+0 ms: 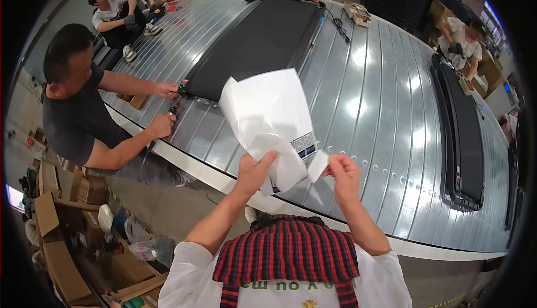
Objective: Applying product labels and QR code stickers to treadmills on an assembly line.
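In lower-left carton (64,269), apparently plastic bags (156,249); hands (256,171) (344,178) hold white sheets (271,104).

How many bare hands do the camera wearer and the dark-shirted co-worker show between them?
4: wearer's left hand on the white sheet, right hand pinching a small white piece; co-worker's upper hand beside the black panel, lower hand below it. None hidden.

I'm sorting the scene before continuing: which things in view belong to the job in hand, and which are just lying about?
Belonging to the job:
- white sheet, held in the left hand
- small white piece, pinched in the right hand
- perhaps the long black panel beyond the sheet

Apparently lying about:
- open cardboard box, lower left
- clear plastic bag near it
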Demonstrator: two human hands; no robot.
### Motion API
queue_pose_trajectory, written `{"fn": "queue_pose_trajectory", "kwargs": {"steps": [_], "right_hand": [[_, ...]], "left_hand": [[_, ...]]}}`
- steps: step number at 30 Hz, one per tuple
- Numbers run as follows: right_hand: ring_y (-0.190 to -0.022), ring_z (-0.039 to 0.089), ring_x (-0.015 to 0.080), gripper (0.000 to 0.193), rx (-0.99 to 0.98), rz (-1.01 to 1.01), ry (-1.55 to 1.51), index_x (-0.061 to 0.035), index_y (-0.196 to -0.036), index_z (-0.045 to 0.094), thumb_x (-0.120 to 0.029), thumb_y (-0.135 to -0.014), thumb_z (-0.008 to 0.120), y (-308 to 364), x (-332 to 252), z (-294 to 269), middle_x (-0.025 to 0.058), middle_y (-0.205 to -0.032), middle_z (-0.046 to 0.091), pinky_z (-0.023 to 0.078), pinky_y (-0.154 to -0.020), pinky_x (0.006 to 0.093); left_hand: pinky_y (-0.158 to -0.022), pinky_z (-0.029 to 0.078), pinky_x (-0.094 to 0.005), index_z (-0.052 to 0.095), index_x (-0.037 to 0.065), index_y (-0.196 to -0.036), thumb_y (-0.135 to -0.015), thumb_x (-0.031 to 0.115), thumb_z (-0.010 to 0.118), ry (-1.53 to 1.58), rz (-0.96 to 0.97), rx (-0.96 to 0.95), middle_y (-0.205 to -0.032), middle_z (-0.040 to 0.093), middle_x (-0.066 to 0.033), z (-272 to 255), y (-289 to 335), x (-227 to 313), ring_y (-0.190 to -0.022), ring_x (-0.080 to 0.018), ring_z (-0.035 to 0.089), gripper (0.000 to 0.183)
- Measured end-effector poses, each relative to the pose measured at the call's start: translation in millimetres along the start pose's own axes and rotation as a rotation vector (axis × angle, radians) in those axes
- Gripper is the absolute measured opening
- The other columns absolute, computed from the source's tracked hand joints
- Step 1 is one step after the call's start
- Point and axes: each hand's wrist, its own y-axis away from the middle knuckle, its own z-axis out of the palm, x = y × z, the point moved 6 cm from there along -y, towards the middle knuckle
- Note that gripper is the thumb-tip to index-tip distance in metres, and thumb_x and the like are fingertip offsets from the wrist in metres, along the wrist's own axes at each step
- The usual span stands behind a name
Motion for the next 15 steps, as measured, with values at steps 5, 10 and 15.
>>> {"fn": "queue_pose_trajectory", "kwargs": {"steps": [5,10,15], "right_hand": [[-0.06,0.056,0.0127,0.009,0.15,-0.399,0.346,0.0008,-0.083,0.057,-0.008,-0.08,0.055,-6,-40,61,0.0065,-0.072,0.059,0.046,-0.056,0.0251],[-0.072,0.055,0.0274,0.015,-0.261,-0.736,1.026,-0.0024,-0.085,0.057,-0.009,-0.073,0.061,15,-32,189,0.0116,-0.078,0.057,0.046,-0.061,0.0339],[-0.072,0.055,0.0265,0.015,-0.269,-0.686,0.994,-0.0042,-0.086,0.057,-0.008,-0.072,0.061,10,-18,196,0.009,-0.078,0.056,0.046,-0.061,0.0338]], "left_hand": [[-0.065,0.044,-0.0247,0.059,-0.003,-0.093,-0.079,0.016,0.058,-0.007,-0.073,-0.103,-0.082,0.061,-0.0053,-46,-29,-9,-0.075,-0.0112,0.056,0.024],[-0.061,0.043,-0.0246,0.061,-0.001,-0.091,-0.075,0.021,0.062,0.18,-0.188,-0.291,-0.077,0.06,-0.0045,-53,-43,-11,-0.068,-0.0074,0.052,0.027],[-0.061,0.044,-0.0245,0.062,-0.001,-0.09,-0.076,0.021,0.062,-0.032,-0.17,-0.385,-0.076,0.061,-0.0042,-85,-62,-16,-0.068,-0.0078,0.053,0.026]]}}
